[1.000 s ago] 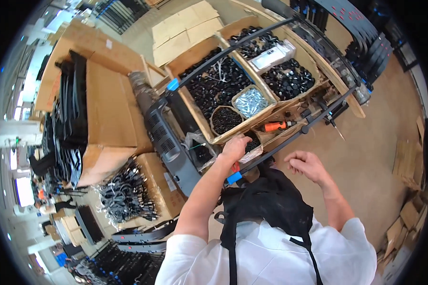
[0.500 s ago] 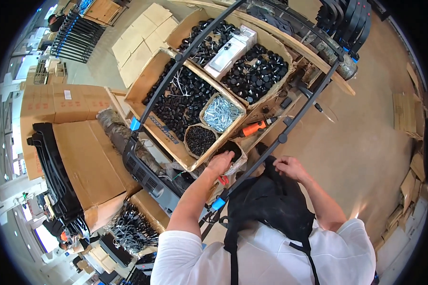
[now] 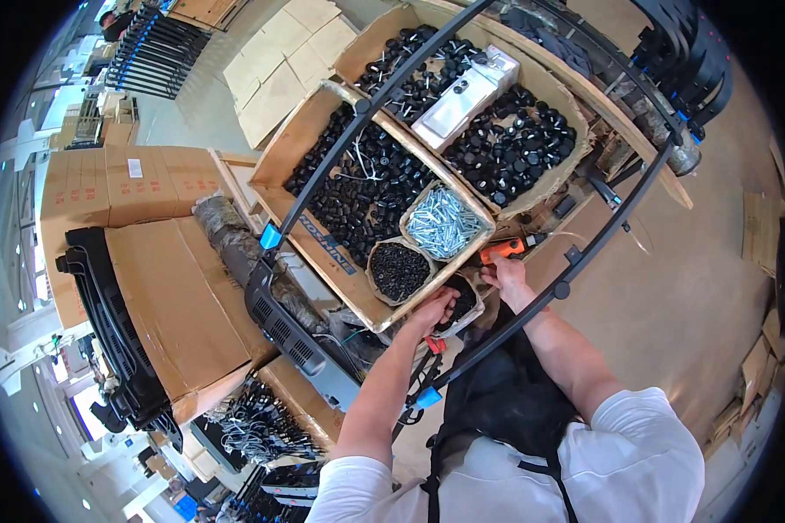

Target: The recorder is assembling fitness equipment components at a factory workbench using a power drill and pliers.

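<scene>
My left hand (image 3: 433, 311) is closed, its fingers curled at the rim of a small bag of tiny black parts (image 3: 462, 299). Whatever sits between those fingers is hidden. My right hand (image 3: 509, 281) has its fingers bent together against the near side of an orange power tool (image 3: 502, 251), beside the same bag. Whether it grips the tool or a small part is not clear. Just left is a bag of small black pieces (image 3: 399, 272), and beyond it a bag of silver screws (image 3: 445, 223). Something red (image 3: 435, 346) lies below my left hand.
A wooden-sided box (image 3: 266, 193) holds many black knobs; a cardboard box (image 3: 576, 160) behind has more, plus a white carton (image 3: 462, 103). A dark metal frame (image 3: 536, 307) crosses in front of me. Large cartons (image 3: 179, 296) and bundled cables (image 3: 262, 423) are on the left.
My right hand has moved from the black cloth at my front up to the orange tool. My left hand has drawn back from inside the small bag to its rim. The view has shifted.
</scene>
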The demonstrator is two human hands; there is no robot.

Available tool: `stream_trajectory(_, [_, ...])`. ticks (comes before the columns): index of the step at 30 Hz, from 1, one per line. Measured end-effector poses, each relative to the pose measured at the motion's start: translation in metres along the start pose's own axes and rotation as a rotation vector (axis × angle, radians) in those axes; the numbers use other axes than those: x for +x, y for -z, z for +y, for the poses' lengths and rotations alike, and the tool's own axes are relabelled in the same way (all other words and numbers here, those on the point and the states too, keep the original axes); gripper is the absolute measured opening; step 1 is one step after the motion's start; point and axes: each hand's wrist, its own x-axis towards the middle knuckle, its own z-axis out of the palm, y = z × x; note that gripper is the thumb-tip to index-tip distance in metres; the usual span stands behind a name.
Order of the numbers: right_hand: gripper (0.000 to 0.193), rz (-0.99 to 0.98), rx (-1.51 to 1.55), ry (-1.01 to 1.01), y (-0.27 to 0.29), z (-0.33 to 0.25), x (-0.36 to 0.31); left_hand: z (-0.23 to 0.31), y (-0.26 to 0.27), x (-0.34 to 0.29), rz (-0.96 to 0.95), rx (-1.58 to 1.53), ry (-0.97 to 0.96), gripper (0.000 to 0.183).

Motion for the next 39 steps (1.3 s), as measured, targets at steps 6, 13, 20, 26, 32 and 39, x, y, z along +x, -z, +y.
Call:
stream_trajectory(6, [0.020, 0.106, -0.014, 0.167, -0.022, -0.002, -0.011, 0.002, 0.003, -0.015, -0.088, -0.151, -0.042, 0.027])
stream_trajectory(13, [0.021, -0.196, 0.168, 0.067, 0.032, -0.032, -0.003, 0.009, -0.007, -0.039, -0.167, -0.222, -0.074, 0.031])
stream_trajectory(20, [0.045, -0.462, 0.136, 0.110, 0.088, -0.049, -0.076, 0.017, -0.024, -0.080, -0.177, -0.263, -0.197, 0.033])
stream_trajectory(26, [0.055, -0.358, 0.224, 0.226, 0.148, -0.002, -0.112, 0.026, -0.026, -0.124, -0.132, -0.393, -0.338, 0.034])
stream_trajectory(32, [0.059, -0.525, -0.082, 0.558, 0.167, -0.083, -0.276, 0.026, -0.040, -0.157, -0.018, -0.463, -0.448, 0.034])
stream_trajectory(39, [0.052, -0.866, -0.485, 1.047, 0.088, -0.133, -0.300, 0.020, -0.085, -0.186, 0.042, -0.727, -0.633, 0.034])
